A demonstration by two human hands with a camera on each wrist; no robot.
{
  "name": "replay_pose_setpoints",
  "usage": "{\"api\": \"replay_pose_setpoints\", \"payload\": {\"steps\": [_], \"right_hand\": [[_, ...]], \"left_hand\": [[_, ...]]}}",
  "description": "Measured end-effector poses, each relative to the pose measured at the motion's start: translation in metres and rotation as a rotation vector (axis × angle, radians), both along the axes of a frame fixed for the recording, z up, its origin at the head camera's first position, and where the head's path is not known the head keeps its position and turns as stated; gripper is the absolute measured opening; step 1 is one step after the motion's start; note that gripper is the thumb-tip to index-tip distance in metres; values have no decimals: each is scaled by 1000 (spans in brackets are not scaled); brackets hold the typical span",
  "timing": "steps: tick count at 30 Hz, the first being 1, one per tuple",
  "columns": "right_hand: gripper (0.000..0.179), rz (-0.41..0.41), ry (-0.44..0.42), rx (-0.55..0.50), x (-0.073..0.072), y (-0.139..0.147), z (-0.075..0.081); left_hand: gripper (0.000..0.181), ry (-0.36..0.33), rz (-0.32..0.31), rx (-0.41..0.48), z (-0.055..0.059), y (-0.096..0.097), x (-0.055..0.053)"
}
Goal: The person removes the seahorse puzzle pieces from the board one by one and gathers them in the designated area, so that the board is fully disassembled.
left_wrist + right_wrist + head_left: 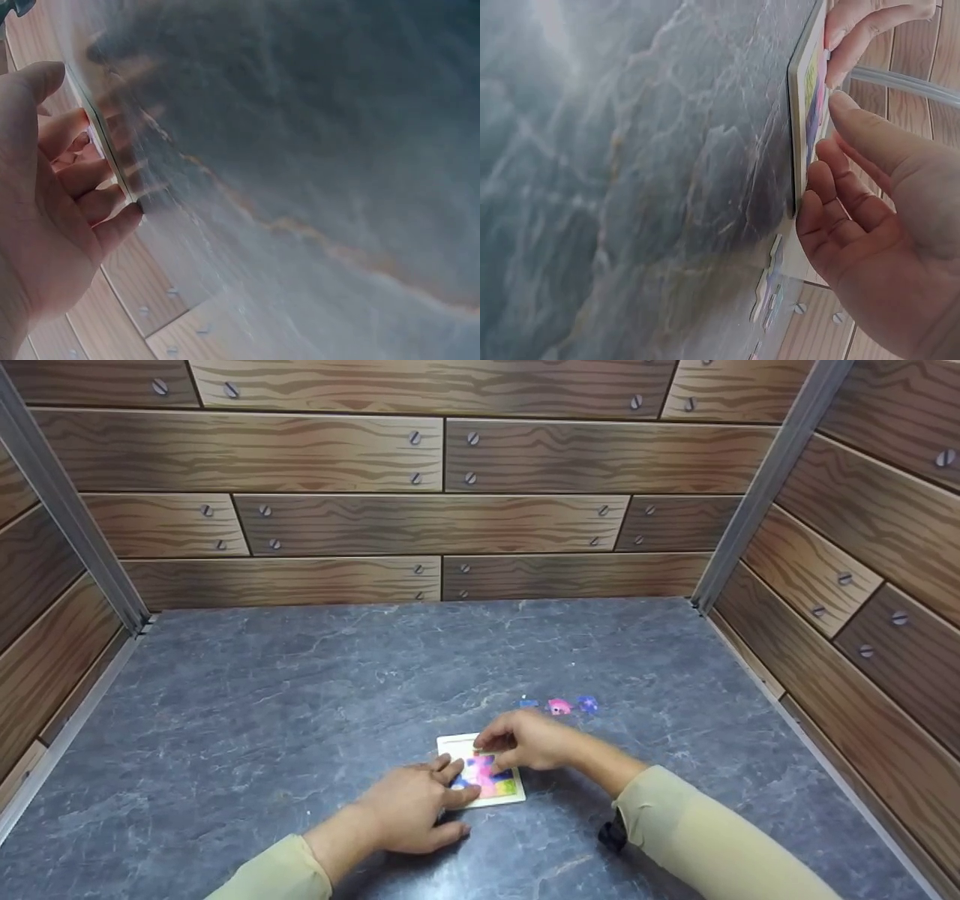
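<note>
Pressing hand: the left hand [412, 806] rests extended, slightly parted fingers on the left of a puzzle board [454, 745].
Curled hand: the right hand [529, 741] bends over the board's right side, thumb and forefinger narrowly apart; whether they pinch a piece, I can't tell.
Board: lying on the tabletop [300, 682], between the hands; thin, square, pale-rimmed, its pink, blue and yellow-green picture partly covered by fingers and seen nearly edge-on from both wrists.
Loose pieces: beyond the right hand, a pink piece [559, 706], a violet-blue piece [588, 704] and a blue piece [529, 703], too small to read; from the right wrist, thin and lobed.
Tabletop surface: dark grey, marble-veined, glossy.
Walls: plank-patterned panels [337, 454], cut off above.
Sleeves: pale cloth, cropped; a black wristband [613, 834] shows partly.
</note>
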State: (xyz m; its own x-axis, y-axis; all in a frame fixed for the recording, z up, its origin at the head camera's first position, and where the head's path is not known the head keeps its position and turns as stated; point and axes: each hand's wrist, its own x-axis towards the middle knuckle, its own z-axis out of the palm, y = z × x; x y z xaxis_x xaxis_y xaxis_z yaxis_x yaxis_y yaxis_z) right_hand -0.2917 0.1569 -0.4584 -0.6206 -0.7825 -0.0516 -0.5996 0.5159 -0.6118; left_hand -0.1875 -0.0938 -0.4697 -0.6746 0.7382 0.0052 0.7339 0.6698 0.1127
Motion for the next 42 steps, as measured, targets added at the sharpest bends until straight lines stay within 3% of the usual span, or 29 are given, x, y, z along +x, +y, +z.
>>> {"api": "replay_pose_setpoints", "payload": {"steps": [6, 13, 25, 35, 42], "right_hand": [[38, 54, 17, 54, -1, -4, 4], [38, 122, 109, 89, -3, -6, 6], [35, 80, -64, -60, -7, 0, -7], [36, 59, -115, -93, -6, 3, -11], [35, 41, -134, -124, -5, 4, -13]], "left_hand": [[55, 4, 9, -24, 1, 1, 1], [54, 37, -3, -15, 0, 1, 1], [54, -10, 13, -12, 1, 3, 0], [53, -37, 27, -9, 2, 4, 0], [53, -15, 26, -7, 1, 4, 0]]}}
